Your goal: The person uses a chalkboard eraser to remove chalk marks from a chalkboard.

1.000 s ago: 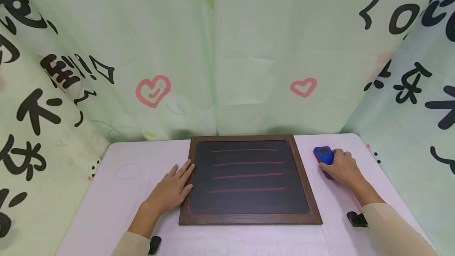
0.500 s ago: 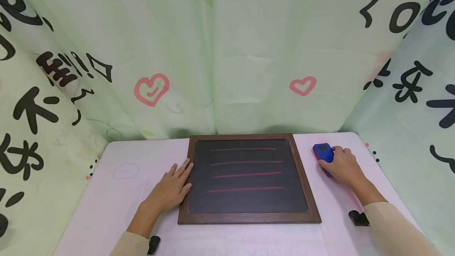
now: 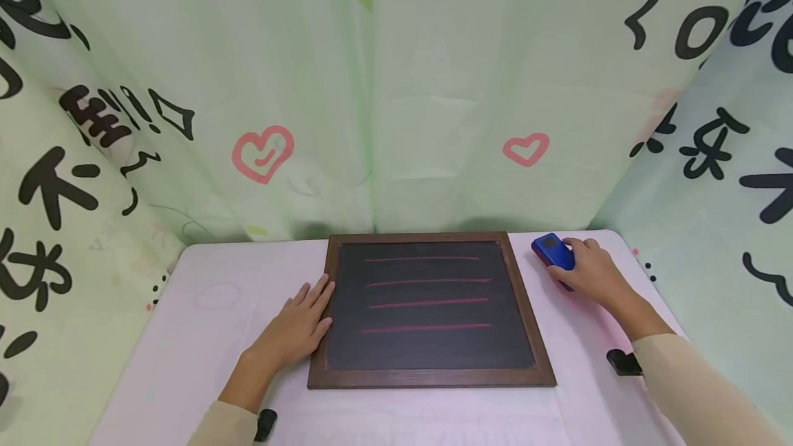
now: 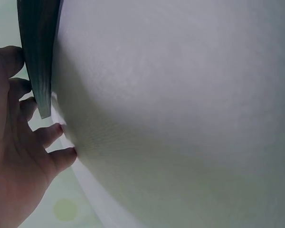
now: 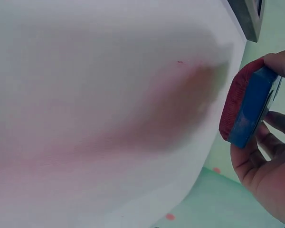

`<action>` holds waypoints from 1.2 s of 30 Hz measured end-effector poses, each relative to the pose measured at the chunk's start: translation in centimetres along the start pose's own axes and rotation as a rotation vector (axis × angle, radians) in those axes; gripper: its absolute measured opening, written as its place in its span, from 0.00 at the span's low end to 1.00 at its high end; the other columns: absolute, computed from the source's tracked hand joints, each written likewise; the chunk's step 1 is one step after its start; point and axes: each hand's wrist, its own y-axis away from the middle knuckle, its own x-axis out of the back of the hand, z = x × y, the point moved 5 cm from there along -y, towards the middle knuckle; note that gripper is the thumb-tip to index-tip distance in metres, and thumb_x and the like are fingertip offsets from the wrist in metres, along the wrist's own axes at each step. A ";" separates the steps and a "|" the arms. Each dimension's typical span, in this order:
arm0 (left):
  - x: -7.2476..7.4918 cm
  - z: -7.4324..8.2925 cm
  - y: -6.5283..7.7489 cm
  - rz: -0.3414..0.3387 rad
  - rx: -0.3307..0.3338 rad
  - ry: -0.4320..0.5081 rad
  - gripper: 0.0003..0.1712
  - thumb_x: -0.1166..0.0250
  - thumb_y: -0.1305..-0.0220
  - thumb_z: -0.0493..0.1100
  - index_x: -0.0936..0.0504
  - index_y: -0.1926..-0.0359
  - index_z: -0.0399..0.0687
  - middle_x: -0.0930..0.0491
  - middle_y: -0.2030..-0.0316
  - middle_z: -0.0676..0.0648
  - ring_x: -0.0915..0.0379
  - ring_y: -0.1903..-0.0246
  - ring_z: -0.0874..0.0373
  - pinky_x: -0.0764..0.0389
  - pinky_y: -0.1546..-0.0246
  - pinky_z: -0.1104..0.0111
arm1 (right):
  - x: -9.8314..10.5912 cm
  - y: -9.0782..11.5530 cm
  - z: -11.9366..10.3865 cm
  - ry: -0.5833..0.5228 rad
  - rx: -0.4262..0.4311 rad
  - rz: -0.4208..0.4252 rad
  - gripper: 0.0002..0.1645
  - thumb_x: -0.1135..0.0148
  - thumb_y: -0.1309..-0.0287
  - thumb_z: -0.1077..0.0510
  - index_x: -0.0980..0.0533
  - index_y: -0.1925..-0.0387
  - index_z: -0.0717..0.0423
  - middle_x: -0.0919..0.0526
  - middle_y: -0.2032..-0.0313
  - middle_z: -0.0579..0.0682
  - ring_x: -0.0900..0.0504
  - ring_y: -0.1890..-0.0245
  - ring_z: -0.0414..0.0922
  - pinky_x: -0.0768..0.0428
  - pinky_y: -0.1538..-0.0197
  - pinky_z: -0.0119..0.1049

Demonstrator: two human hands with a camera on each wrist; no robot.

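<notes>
A framed chalkboard (image 3: 434,343) lies on the table, with several pink chalk lines running across its dark face. My left hand (image 3: 291,332) rests at its left edge, fingers spread, the tips on the wooden frame (image 3: 319,370). In the left wrist view, thumb and fingers of that hand (image 4: 19,142) are beside the frame's edge. To the right of the board, my right hand (image 3: 595,270) grips a blue board eraser (image 3: 553,252). The right wrist view shows the eraser's red felt underside (image 5: 236,102) raised off the table, pinched between thumb and fingers.
A white-covered table (image 3: 235,294) carries the board; pink dust smears (image 5: 61,156) mark its right side. Light green curtains (image 3: 434,88) with black writing and pink hearts hang behind and on both sides. Black wrist cameras sit at both cuffs.
My right hand has lifted the eraser off the table and moved it slightly up and left toward the board. The left hand has stayed on the frame.
</notes>
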 end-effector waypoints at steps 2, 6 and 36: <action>0.1 0.0 0.0 0.002 0.000 0.005 0.38 0.51 0.18 0.54 0.51 0.17 0.46 0.56 0.17 0.44 0.54 0.21 0.33 0.40 0.28 0.34 | 0.2 -0.3 -0.4 0.007 0.019 -0.014 0.48 0.33 0.37 0.47 0.41 0.29 0.76 0.35 0.40 0.81 0.31 0.43 0.77 0.23 0.44 0.72; 0.2 0.1 0.2 0.004 0.001 0.008 0.38 0.50 0.19 0.52 0.50 0.17 0.45 0.55 0.17 0.43 0.53 0.21 0.32 0.40 0.29 0.33 | 0.4 -0.8 -1.0 0.011 0.051 -0.029 0.48 0.33 0.36 0.48 0.41 0.28 0.74 0.36 0.39 0.79 0.32 0.40 0.77 0.24 0.43 0.72; 0.5 0.3 0.2 0.014 -0.001 -0.006 0.37 0.50 0.19 0.52 0.48 0.18 0.45 0.53 0.17 0.43 0.51 0.22 0.32 0.38 0.29 0.34 | 0.1 -2.9 -6.8 0.047 0.388 -0.065 0.36 0.28 0.38 0.59 0.28 0.31 0.66 0.26 0.39 0.72 0.27 0.40 0.69 0.27 0.37 0.67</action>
